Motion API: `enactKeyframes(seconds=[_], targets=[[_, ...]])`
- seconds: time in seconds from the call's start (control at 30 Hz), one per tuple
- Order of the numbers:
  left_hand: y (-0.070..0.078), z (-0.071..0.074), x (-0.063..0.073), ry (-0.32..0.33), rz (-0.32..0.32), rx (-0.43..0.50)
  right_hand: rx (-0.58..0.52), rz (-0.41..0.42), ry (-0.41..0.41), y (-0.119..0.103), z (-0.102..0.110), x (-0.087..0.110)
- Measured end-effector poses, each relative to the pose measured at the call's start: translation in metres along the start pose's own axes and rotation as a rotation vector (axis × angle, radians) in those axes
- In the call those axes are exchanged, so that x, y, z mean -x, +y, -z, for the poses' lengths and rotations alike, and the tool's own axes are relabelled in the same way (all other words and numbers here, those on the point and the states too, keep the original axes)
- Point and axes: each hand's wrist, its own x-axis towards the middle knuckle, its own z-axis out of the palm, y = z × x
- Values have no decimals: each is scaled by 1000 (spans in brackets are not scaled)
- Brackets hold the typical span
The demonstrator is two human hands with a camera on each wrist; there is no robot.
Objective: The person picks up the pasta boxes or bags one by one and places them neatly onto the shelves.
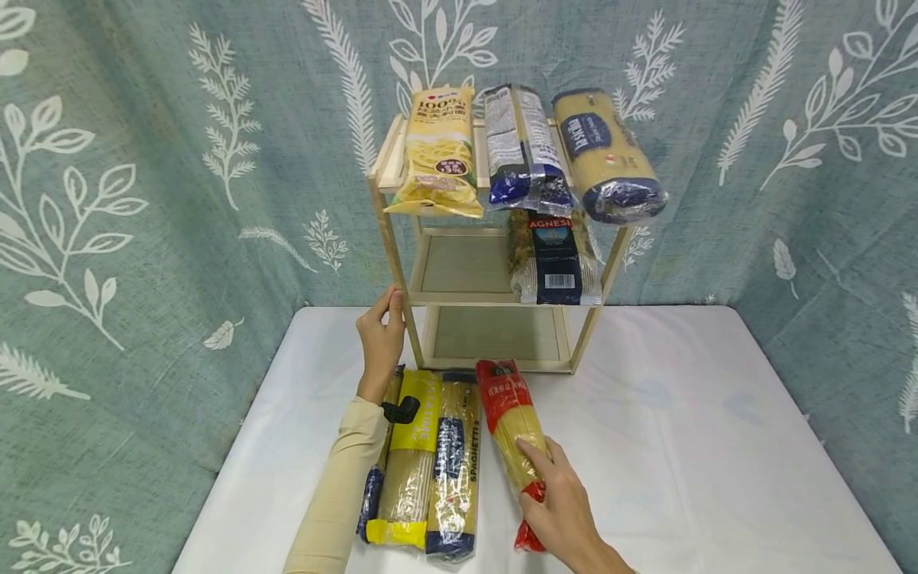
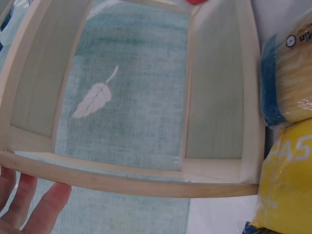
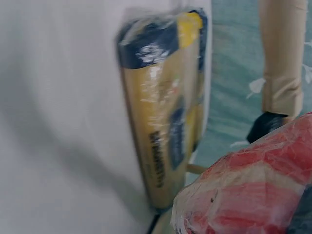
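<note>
Gripping a red-ended pasta packet (image 1: pixel 511 422), the right hand (image 1: pixel 562 508) curls its fingers; the left hand (image 1: pixel 382 339) (fingers pinching) holds the rack (image 1: pixel 462 265) near the bench's (image 1: pixel 688 446) far edge.

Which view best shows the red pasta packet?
Head view: the red pasta packet shows nearly whole there, both red ends included, though the right grip covers part. The right wrist view catches one section close up, cut off by the frame; the left wrist view has only a red sliver up top, possibly it.
</note>
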Motion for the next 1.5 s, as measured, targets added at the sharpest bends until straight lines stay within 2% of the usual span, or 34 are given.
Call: enactKeyframes(seconds=[0.37,1.03,1.5], targets=[[-2,0,2,-1,23,-2,-57,17,-3,-19,15,0],[-1,-1,0,6,-3,-9,-249,75,-8,-55,46,-8],[-1,-1,0,8,4,-13,-278,157,15,-70,58,-17]])
